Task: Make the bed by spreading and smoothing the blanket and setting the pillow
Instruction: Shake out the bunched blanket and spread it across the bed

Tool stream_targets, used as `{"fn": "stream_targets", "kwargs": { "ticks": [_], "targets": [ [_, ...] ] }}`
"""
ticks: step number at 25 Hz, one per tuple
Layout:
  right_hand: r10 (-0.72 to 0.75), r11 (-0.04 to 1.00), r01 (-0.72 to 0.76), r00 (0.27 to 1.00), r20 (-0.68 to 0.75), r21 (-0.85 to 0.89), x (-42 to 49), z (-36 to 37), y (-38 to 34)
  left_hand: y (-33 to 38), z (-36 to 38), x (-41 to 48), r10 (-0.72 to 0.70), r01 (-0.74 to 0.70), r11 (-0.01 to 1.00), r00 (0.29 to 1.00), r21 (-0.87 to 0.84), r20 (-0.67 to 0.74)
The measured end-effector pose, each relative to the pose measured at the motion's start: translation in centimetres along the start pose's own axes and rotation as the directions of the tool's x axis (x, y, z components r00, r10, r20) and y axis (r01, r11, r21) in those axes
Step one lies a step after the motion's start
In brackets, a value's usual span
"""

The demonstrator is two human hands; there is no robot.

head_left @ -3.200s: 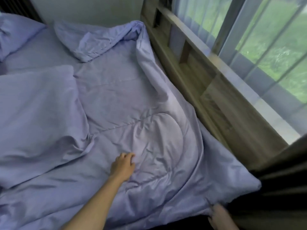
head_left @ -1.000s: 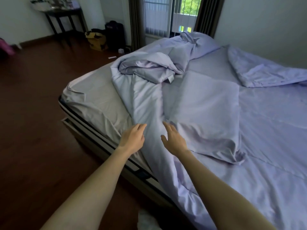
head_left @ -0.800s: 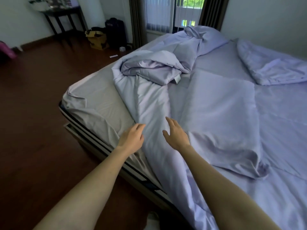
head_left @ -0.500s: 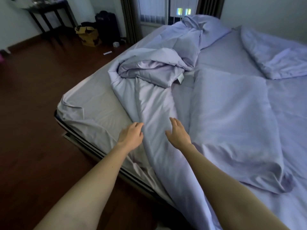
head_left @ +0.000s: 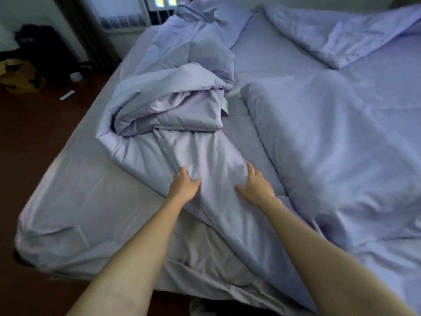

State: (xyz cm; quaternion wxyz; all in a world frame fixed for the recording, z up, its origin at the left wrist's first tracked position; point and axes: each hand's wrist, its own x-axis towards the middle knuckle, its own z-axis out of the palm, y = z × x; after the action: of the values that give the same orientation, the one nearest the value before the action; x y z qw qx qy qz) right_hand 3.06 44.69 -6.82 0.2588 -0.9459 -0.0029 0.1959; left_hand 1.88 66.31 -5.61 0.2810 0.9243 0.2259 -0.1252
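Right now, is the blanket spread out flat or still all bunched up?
Bunched up. The blanket lies rolled in a heap near the bed's left side, bare sheet beside it. Both hands rest on its lower strip.

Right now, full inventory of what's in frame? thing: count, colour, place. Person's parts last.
blanket: 1, lilac, bunched in a heap mid-bed, a strip trailing to the near edge
pillow: 1, lilac, lying flat to the right of the heap
second bundle of bedding: 1, lilac, top right; pillow or blanket, cannot tell
sheet: 1, pale grey-lilac, bare over the bed's left part
floor: dark brown wood, left
bag: 1, yellow, on the floor far left
dark bag: 1, black, behind the yellow one
curtain: 1, dark, beside the window top left
left hand: 1, on the blanket strip, fingers curled into the cloth
right hand: 1, open, flat on the same strip
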Motion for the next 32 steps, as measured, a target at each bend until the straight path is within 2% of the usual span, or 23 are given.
{"fn": "stream_targets", "kwargs": {
  "ticks": [2, 5, 8, 10, 12, 14, 17, 19, 20, 22, 24, 25, 28, 30, 32],
  "targets": [
    [0.064, 0.995, -0.066, 0.997, -0.031, -0.07, 0.2, 0.6, -0.9, -0.4, -0.3, 2.2, -0.014, 0.016, 0.994, 1.0, -0.104, 0.011],
    [0.112, 0.991, -0.12, 0.987, -0.118, -0.062, 0.0, 0.9, -1.6, -0.5, -1.1, 4.9, -0.093, 0.093, 0.966, 0.996, -0.24, 0.013],
    [0.035, 0.999, -0.037, 0.994, -0.103, -0.019, -1.9, 0.3, -2.5, -0.9, -1.1, 6.6, -0.19, 0.198, 0.872, 0.98, -0.447, 0.064],
    [-0.051, 0.998, 0.053, 0.997, -0.058, 0.04, -4.0, 0.7, -3.3, -1.1, -1.7, 6.6, -0.248, 0.251, 0.78, 0.965, -0.573, 0.085],
    [-0.147, 0.988, 0.144, 0.989, 0.033, 0.059, -6.3, 1.9, -3.9, -1.7, -3.0, 5.6, -0.248, 0.246, 0.726, 0.965, -0.642, 0.089],
    [-0.204, 0.979, 0.199, 0.97, 0.131, 0.053, -8.9, 3.4, -4.4, -3.2, -4.6, 3.2, -0.22, 0.197, 0.733, 0.974, -0.652, 0.046],
    [-0.27, 0.962, 0.273, 0.944, 0.191, 0.009, -13.0, 4.8, -5.4, -6.3, -6.2, -1.9, -0.18, 0.096, 0.766, 0.981, -0.636, -0.068],
    [-0.279, 0.953, 0.303, 0.906, 0.319, -0.028, -15.1, 5.6, -5.6, -9.0, -6.5, -6.0, -0.141, 0.034, 0.806, 0.981, -0.59, -0.135],
    [-0.262, 0.957, 0.288, 0.883, 0.391, -0.01, -15.7, 5.8, -5.7, -10.5, -6.5, -8.1, -0.148, 0.04, 0.828, 0.978, -0.559, -0.149],
    [-0.179, 0.975, 0.091, 0.865, 0.47, 0.204, -16.6, 5.8, -6.1, -14.2, -6.4, -11.9, -0.18, 0.062, 0.834, 0.97, -0.548, -0.163],
    [-0.036, 0.887, -0.163, 0.908, 0.417, 0.431, -17.0, 5.6, -7.0, -18.5, -6.2, -15.6, -0.213, 0.085, 0.813, 0.964, -0.576, -0.158],
    [0.039, 0.818, -0.238, 0.931, 0.363, 0.523, -16.8, 5.7, -7.7, -21.1, -5.9, -17.3, -0.235, 0.111, 0.8, 0.962, -0.589, -0.137],
    [0.172, 0.661, -0.287, 0.957, 0.233, 0.693, -15.2, 6.3, -9.9, -27.8, -4.6, -22.0, -0.271, 0.211, 0.778, 0.963, -0.592, -0.013],
    [0.239, 0.554, -0.326, 0.944, 0.229, 0.766, -14.2, 7.1, -11.8, -30.7, -3.6, -24.0, -0.283, 0.299, 0.786, 0.952, -0.541, 0.116],
    [0.314, 0.47, -0.381, 0.915, 0.252, 0.797, -13.4, 8.2, -13.2, -30.5, -4.2, -23.9, -0.251, 0.343, 0.8, 0.937, -0.492, 0.244]
  ]
}}
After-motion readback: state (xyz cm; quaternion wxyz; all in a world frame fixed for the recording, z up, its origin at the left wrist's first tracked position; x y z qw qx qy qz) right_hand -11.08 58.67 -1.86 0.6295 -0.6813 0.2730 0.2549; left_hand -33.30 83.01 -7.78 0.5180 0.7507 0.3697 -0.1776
